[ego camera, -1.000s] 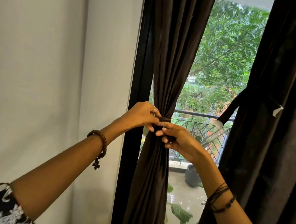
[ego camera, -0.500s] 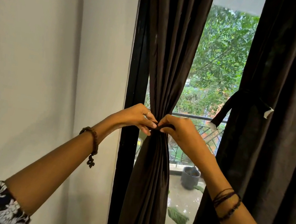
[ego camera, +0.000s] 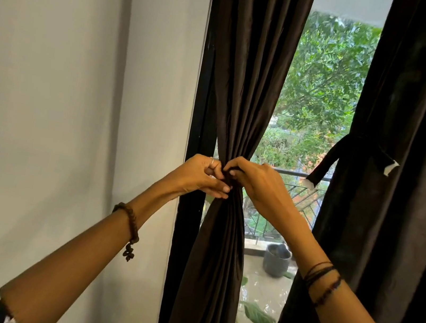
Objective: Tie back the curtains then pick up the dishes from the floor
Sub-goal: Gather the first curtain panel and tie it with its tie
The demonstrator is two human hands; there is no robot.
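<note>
Head view: plain grey wall (ego camera: 51, 80) fills the left; at centre, left hand (ego camera: 198, 175) and right hand (ego camera: 256, 182) pinch a dark tieback (ego camera: 231, 182) around the pleated, satiny brown curtain (ego camera: 246, 83).

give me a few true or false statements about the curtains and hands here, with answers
1. Both hands, the left hand and the right hand, meet at the pinched waist of the left curtain. True.
2. The right curtain hangs loose with no tie on it. False: a dark tie-back is already wrapped around it.
3. A grey pot stands outside on the balcony floor. True.
4. The left hand wears no ring. False: a ring shows on one finger.
5. Dishes lie on the floor in view. False: none are visible.
</note>
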